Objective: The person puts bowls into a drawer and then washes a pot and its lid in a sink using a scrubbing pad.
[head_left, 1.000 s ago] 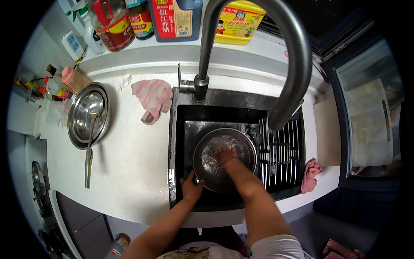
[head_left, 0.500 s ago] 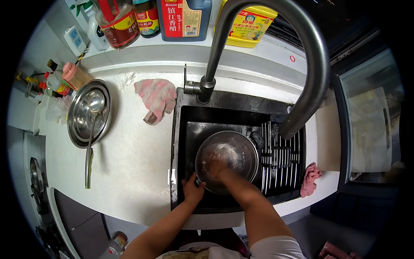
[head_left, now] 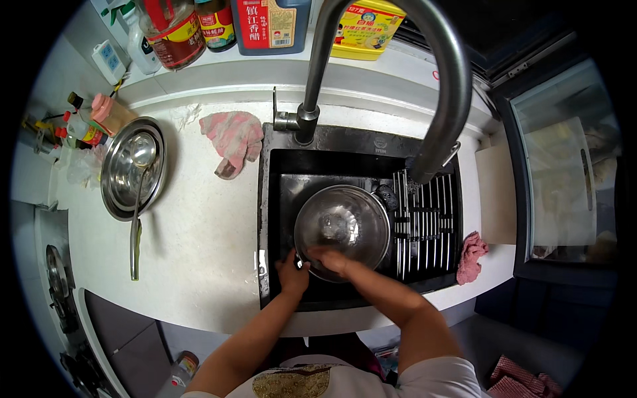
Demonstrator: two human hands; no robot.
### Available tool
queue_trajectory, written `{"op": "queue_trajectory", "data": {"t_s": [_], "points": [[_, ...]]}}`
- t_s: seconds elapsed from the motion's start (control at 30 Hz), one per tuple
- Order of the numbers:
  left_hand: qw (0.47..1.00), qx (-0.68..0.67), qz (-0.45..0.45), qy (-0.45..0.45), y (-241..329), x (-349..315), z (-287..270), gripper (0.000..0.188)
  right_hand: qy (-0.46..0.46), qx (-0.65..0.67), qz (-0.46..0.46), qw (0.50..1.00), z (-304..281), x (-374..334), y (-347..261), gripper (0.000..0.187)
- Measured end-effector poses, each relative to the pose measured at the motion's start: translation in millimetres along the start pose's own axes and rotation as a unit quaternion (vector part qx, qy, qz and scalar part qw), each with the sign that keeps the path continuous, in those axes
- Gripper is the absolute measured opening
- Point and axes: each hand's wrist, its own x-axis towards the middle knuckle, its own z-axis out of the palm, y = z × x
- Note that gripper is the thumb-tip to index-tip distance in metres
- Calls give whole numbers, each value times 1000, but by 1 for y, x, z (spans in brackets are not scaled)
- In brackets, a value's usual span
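Note:
A round metal pot [head_left: 361, 212] stands in the black sink [head_left: 282, 182], with shiny water or a wet surface inside. At its near left, my left hand [head_left: 290, 275] is wrapped round the pot's dark handle [head_left: 300, 264]. My right hand [head_left: 330, 261] reaches over the near rim into the pot, its fingers bent together against the near-left inner wall. Whatever those fingers may hold is hidden. A dark scrubber-like lump [head_left: 385, 197] sits just beyond the pot's right rim.
The curved faucet [head_left: 451, 99] arches over the sink, and a metal rack [head_left: 428, 232] covers its right part. On the left counter lie nested steel bowls [head_left: 116, 179] with a ladle [head_left: 137, 219]. A pink-striped cloth [head_left: 235, 139] and a red cloth [head_left: 472, 257] flank the sink. Bottles [head_left: 174, 40] line the ledge.
My right hand has drawn from the pot's middle to its near-left wall. The left hand keeps its hold on the handle. The whole view has shifted slightly.

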Motion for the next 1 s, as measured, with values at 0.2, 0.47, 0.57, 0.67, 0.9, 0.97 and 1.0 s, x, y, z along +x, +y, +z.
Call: {"op": "queue_trajectory", "data": {"t_s": [0.2, 0.47, 0.57, 0.67, 0.9, 0.97, 1.0], "points": [[1000, -20, -11, 18, -1, -1, 1, 56, -44, -257, 84, 962, -21, -54, -6, 48], [1000, -11, 17, 11, -4, -5, -3, 54, -96, -813, 174, 547, -95, -29, -1, 54], [1000, -2, 13, 24, -4, -5, -1, 54, -91, -861, 154, 476, -97, -25, 2, 61], [999, -40, -12, 19, -14, -1, 4, 54, -91, -720, 185, 662, -73, -37, -3, 51], [999, -14, 19, 30, -5, -5, 3, 55, -75, -12, 75, 994, -6, -1, -12, 53], [999, 15, 34, 12, -4, -6, -1, 57, 64, 279, 61, 956, 4, 25, -39, 46], [999, 33, 41, 2, -2, -6, -5, 59, 139, 425, 49, 893, -1, 38, -55, 39]]}}
